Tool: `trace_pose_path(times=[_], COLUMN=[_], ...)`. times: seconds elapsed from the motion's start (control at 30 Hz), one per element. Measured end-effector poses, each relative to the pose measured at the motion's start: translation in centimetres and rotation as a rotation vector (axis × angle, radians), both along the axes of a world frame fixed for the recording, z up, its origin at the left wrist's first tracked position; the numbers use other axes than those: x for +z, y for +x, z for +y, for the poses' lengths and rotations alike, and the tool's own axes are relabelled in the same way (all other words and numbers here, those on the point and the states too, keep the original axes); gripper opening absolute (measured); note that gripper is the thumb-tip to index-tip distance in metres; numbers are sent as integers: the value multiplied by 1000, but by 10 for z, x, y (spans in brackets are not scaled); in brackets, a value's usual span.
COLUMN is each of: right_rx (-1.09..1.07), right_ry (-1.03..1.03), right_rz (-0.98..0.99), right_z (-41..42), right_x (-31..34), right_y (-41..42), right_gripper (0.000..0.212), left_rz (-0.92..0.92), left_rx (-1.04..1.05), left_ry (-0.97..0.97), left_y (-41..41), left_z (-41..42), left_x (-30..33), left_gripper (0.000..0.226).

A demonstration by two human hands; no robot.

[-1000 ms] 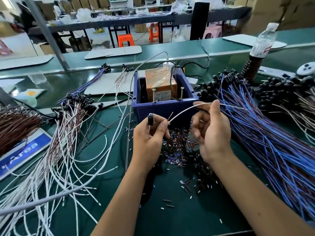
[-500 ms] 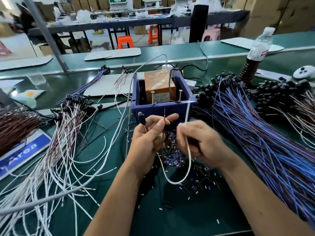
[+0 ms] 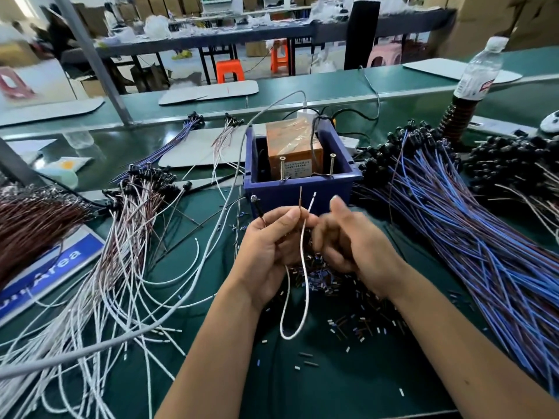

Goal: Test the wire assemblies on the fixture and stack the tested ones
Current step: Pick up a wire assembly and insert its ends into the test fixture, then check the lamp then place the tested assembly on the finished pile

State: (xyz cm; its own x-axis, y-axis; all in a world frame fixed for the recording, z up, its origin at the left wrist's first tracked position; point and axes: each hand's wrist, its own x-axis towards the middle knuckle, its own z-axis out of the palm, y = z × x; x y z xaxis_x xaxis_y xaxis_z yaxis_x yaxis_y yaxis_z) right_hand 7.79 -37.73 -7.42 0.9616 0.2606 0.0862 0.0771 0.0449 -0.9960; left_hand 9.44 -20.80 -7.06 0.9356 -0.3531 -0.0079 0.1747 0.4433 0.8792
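Two bared wire ends, one brown (image 3: 300, 197) and one white (image 3: 312, 201), stand nearly upright just in front of the blue fixture box (image 3: 302, 189), whose two contact screws (image 3: 282, 168) rise directly beyond them. The left hand (image 3: 273, 240) pinches the wire assembly (image 3: 305, 267), its white lead drooping in a loop towards the worker; the right hand (image 3: 348, 240) sits just beside it, fingers curled, though whether they grip the lead cannot be told. Judging by the layout, the ends need only tip forward onto the screws, with the left hand nearer. Bundles of white (image 3: 115, 252) and blue (image 3: 472, 237) assemblies flank the green bench (image 3: 332, 385), scattered with insulation offcuts (image 3: 348, 300), in a factory hall of benches and orange stools (image 3: 230, 71).
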Motion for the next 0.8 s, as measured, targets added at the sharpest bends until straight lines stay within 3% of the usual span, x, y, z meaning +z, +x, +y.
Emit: trace_pose_path(times=[0.2,0.4,0.53,0.7,0.8], right_rx=[-216,-333,-489,-276,-200], right_ry=[78,93,172,155,211], right_rz=[-34,-146,-103,-62,-76], right_z=[1,1,-11,5,9], right_x=[-1,2,2,0,3], right_y=[4,3,6,1,-3], right_gripper=[30,25,23,27,19], left_rz=[61,55,-1,-111,-177], left_rx=[-129,-142,-116,31,49], left_ry=[-21,-32,-75,-38,-32], left_y=[3,4,3,0,-2], left_z=[1,1,3,-4,-4], left_x=[-5,-7,-5,-5,-7], left_gripper=[16,13,11,16,16])
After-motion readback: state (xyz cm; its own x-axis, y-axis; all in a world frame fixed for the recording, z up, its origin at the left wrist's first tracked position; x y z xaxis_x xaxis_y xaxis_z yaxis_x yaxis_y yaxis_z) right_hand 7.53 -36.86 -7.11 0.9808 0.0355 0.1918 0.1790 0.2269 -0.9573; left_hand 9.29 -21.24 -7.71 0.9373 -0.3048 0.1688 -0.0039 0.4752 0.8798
